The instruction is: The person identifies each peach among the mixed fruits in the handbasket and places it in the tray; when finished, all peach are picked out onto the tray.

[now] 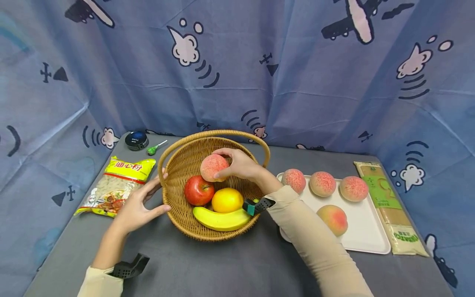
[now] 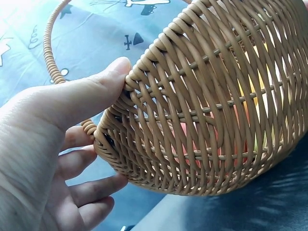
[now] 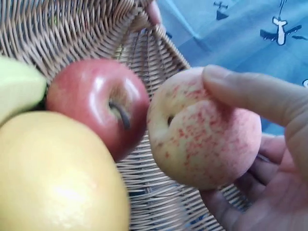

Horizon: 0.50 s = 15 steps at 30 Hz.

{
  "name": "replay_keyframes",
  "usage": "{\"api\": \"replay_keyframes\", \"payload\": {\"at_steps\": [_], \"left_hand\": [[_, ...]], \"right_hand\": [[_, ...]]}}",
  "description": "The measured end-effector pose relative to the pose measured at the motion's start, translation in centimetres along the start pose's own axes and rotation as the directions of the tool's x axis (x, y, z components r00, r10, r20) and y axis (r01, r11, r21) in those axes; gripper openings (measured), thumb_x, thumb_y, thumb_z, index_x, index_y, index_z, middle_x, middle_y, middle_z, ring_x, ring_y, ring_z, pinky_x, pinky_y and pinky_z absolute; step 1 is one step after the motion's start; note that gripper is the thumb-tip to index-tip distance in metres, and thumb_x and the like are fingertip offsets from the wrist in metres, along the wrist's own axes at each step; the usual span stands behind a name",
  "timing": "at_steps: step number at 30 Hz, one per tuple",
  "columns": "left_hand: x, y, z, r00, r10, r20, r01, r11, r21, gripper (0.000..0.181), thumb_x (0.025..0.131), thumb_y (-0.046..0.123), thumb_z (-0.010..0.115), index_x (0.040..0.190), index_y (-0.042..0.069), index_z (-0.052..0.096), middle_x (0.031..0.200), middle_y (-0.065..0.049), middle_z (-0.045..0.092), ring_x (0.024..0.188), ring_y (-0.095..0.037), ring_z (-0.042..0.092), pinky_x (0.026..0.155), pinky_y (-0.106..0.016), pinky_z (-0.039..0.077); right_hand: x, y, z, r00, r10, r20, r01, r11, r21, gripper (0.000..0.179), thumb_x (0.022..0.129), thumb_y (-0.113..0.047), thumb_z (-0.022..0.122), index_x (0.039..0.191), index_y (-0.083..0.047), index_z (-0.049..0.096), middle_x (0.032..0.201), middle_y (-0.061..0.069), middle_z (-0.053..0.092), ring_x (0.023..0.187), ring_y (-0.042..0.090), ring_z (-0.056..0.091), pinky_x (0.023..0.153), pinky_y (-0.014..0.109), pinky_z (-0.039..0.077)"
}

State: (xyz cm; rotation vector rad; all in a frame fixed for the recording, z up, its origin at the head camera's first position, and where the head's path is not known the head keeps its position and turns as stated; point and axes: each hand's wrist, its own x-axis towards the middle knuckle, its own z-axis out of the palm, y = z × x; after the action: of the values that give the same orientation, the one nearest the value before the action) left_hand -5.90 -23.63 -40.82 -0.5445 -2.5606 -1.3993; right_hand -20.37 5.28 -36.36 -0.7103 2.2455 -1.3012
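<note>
A wicker basket (image 1: pixel 178 173) with an arched handle holds a red apple (image 1: pixel 196 192), an orange (image 1: pixel 227 200) and a yellow banana (image 1: pixel 219 220). My right hand (image 1: pixel 243 166) grips a pink speckled peach (image 1: pixel 212 165) between thumb and fingers, inside the basket at the back. In the right wrist view the peach (image 3: pixel 204 134) is right beside the apple (image 3: pixel 96 103); whether they touch I cannot tell. On the basket's left side my left hand (image 1: pixel 135 208) holds the rim near the handle's base, its thumb (image 2: pixel 108 79) against the edge.
Right of the basket, a white tray (image 1: pixel 365 233) carries several peaches (image 1: pixel 323 184). Beyond it lies a long noodle packet (image 1: pixel 389 206). A yellow pasta bag (image 1: pixel 118 185) is at left, with a dark blue tin (image 1: pixel 136 140) and green lollipop (image 1: pixel 151 150) behind. Patterned curtain encloses the grey table.
</note>
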Motion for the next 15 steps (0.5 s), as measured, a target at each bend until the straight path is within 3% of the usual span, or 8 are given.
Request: {"api": "replay_keyframes", "payload": {"at_steps": [4,8,15], "left_hand": [[0.0,0.0,0.0,1.000,-0.009,0.002,0.009,1.000,-0.005,0.078,0.074,0.005,0.079,0.143,0.011,0.043,0.143,-0.016,0.047,0.124,0.010,0.040,0.101,-0.005,0.034],[0.0,-0.1,-0.1,1.000,-0.020,0.003,0.020,1.000,0.000,0.078,0.074,0.005,0.079,0.143,0.011,0.043,0.143,-0.016,0.047,0.124,0.010,0.040,0.100,-0.004,0.034],[0.0,-0.5,0.0,1.000,-0.012,-0.008,0.012,1.000,-0.019,0.078,0.074,0.002,0.078,0.143,0.007,0.042,0.143,-0.016,0.046,0.122,0.009,0.042,0.100,-0.005,0.035]], "right_hand": [[-0.6,-0.5,-0.2,0.993,-0.110,0.041,0.106,0.990,0.097,0.065,0.072,-0.011,0.082,0.130,-0.013,0.053,0.122,0.005,0.059,0.107,0.018,0.056,0.089,0.031,0.054],[-1.2,-1.0,-0.4,0.973,-0.214,0.090,0.195,0.963,0.184,0.066,0.074,-0.002,0.079,0.133,-0.008,0.049,0.124,0.010,0.058,0.108,0.021,0.057,0.093,0.034,0.053],[-2.9,-2.3,-0.8,0.950,-0.295,0.101,0.280,0.949,0.144,0.070,0.072,-0.003,0.080,0.133,-0.008,0.048,0.128,0.008,0.054,0.112,0.019,0.056,0.100,0.034,0.049]]}}
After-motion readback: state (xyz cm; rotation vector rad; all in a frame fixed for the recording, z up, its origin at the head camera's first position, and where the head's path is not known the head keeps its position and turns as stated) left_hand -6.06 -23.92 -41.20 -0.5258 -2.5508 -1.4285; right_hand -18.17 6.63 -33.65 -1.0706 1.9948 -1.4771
